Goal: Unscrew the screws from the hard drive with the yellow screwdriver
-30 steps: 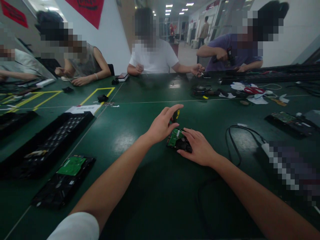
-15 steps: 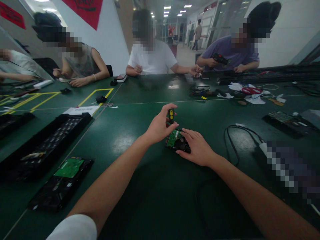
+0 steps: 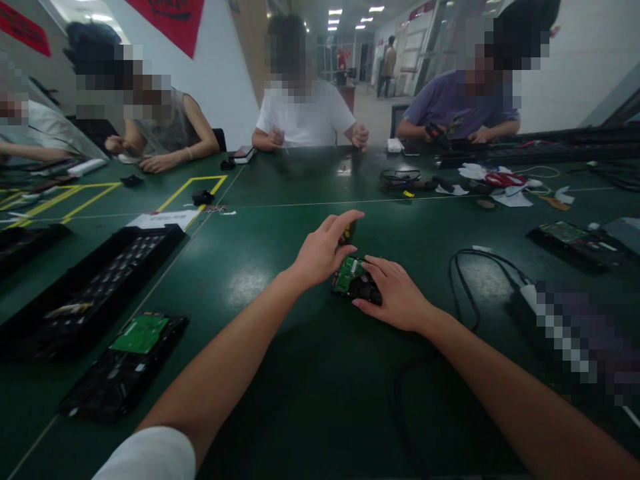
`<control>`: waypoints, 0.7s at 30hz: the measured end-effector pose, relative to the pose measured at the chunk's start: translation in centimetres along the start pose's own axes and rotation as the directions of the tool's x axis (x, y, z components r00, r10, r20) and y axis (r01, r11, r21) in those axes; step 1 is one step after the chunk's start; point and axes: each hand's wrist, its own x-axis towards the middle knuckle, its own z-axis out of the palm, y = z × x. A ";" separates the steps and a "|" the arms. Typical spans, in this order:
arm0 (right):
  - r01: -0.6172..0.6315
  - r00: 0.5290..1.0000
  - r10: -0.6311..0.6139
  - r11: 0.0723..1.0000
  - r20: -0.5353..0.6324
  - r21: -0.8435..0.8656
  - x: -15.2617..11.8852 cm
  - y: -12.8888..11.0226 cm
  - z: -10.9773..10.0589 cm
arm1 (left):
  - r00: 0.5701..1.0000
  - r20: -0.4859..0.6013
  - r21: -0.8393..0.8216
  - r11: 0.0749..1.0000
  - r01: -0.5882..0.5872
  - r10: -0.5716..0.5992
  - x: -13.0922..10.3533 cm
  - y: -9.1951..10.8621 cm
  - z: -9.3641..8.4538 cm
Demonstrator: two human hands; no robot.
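My left hand (image 3: 323, 252) is closed around the black and yellow handle of a screwdriver (image 3: 349, 233), held roughly upright. Its shaft and tip are hidden behind my fingers. Just below lies a hard drive (image 3: 346, 280) on the green table, its green circuit board facing up. My right hand (image 3: 400, 297) grips this drive from its right side, fingers along the far edge and thumb along the near one. Part of the drive is covered by that hand.
Another drive-like unit with a green board (image 3: 140, 335) lies at left, beside a long black tray (image 3: 163, 241). A black cable (image 3: 453, 267) and a white power strip (image 3: 547, 313) are at right. Co-workers sit across the table (image 3: 280, 220).
The screwdriver handle has turned and tilted slightly in my left fingers, whose index finger has shifted right. The drive and my right hand stay put. A co-worker opposite has drawn a hand back.
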 end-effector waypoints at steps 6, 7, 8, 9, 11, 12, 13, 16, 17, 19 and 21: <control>0.003 1.000 -0.003 1.000 0.009 0.002 0.0 0.1 0.0 | 1.000 0.000 -0.012 1.000 0.004 -0.004 0.0 -0.2 0.0; 0.002 1.000 -0.002 1.000 0.008 0.005 0.0 0.1 0.0 | 1.000 -0.001 -0.022 1.000 0.004 -0.004 0.0 -0.2 0.0; 0.001 1.000 -0.001 1.000 0.008 0.007 0.0 0.1 0.0 | 1.000 0.000 -0.032 1.000 0.000 0.000 0.0 -0.2 0.0; 0.000 1.000 0.000 1.000 0.008 0.009 0.0 0.1 0.0 | 1.000 0.002 -0.041 0.999 -0.004 0.004 0.0 -0.2 -0.1; -0.001 1.000 0.001 1.000 0.010 0.011 0.0 0.1 0.0 | 1.000 0.003 -0.051 0.999 -0.015 0.015 -0.1 -0.2 0.0; 0.000 1.000 0.000 1.000 0.011 0.012 0.0 0.1 0.0 | 1.000 0.000 -0.050 0.999 -0.019 0.020 -0.1 -0.2 0.0; 0.001 1.000 -0.001 1.000 0.011 0.012 0.0 0.1 0.0 | 1.000 -0.005 -0.045 0.999 -0.023 0.023 -0.1 -0.2 0.1; 0.005 1.000 -0.006 1.000 0.004 0.016 0.0 0.1 0.1 | 0.999 -0.030 -0.040 0.999 -0.012 0.010 -0.1 -0.3 0.3; 0.006 1.000 -0.006 1.000 0.002 0.015 0.0 0.1 0.1 | 0.999 -0.035 -0.053 0.999 -0.002 0.000 -0.1 -0.4 0.4; 0.005 1.000 -0.005 1.000 0.006 0.008 0.0 0.0 0.0 | 0.999 -0.036 -0.100 0.995 0.019 -0.022 -0.1 -0.5 0.5; 0.002 1.000 -0.002 1.000 0.013 -0.001 0.1 0.0 0.0 | 0.999 -0.031 -0.146 0.989 0.033 -0.038 -0.2 -0.7 0.6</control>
